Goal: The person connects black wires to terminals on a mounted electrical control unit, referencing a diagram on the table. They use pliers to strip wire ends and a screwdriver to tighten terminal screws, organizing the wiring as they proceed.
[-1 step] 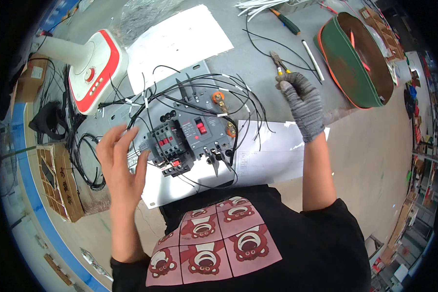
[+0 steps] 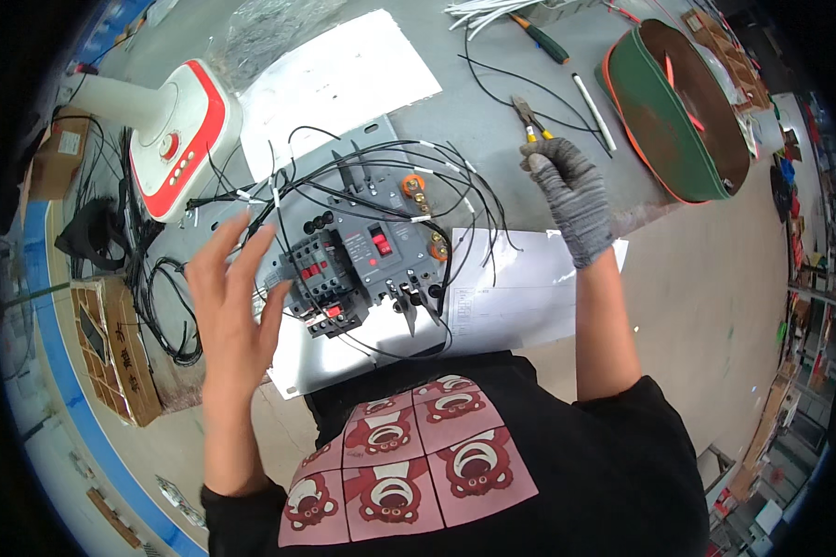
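My left hand (image 2: pixel 230 311) is bare, its fingers apart and curved, just left of a black contactor (image 2: pixel 316 269) on a grey metal mounting plate (image 2: pixel 378 132). Nothing shows between those fingers. To the contactor's right sits a dark circuit breaker (image 2: pixel 381 243) with a red switch. Thin black wires (image 2: pixel 344 165) with white marker sleeves arch over the plate's far side. In a grey knitted glove, my right hand (image 2: pixel 572 197) is closed round the yellow handles of small pliers (image 2: pixel 527 114), whose jaws point away from me.
A white and red fan base (image 2: pixel 188 139) stands at the far left, near coiled black cables (image 2: pixel 172 306). White sheets (image 2: pixel 344 70) lie behind the plate and a printed sheet (image 2: pixel 520 278) to its right. At far right are a green bin (image 2: pixel 636 116), a white marker (image 2: pixel 594 113) and a screwdriver (image 2: pixel 545 42).
The fingertips of my left hand have shifted slightly upward and spread a little more. My right hand still holds the pliers in nearly the same place.
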A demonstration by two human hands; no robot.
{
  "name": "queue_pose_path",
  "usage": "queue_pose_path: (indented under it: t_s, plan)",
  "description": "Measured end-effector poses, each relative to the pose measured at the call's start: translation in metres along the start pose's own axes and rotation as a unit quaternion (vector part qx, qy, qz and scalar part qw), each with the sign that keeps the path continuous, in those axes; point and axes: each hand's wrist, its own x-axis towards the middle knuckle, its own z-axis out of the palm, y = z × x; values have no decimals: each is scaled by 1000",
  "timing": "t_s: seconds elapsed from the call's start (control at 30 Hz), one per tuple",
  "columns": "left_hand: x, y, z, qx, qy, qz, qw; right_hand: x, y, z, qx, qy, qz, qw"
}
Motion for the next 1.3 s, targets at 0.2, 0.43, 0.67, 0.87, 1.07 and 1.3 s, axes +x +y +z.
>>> queue_pose_path:
  t_s: [0.2,0.43,0.67,0.87,1.07,1.3]
  plan:
    - [61,16,2,-9,-190,127,973,-4,33,10,-27,-1,18,999]
    - [83,9,13,-80,-200,122,969,-11,46,20,-142,24,-87,986]
    - [89,-4,18,-199,-208,72,955,-12,43,27,-194,48,-142,969]
    - [137,-74,37,-673,-24,-267,690,-13,41,24,-198,55,-140,968]
    - [153,-175,96,-609,-34,-395,686,-10,40,29,-203,43,-146,967]
    - [155,-166,109,-464,-72,-419,777,-11,43,23,-164,31,-78,983]
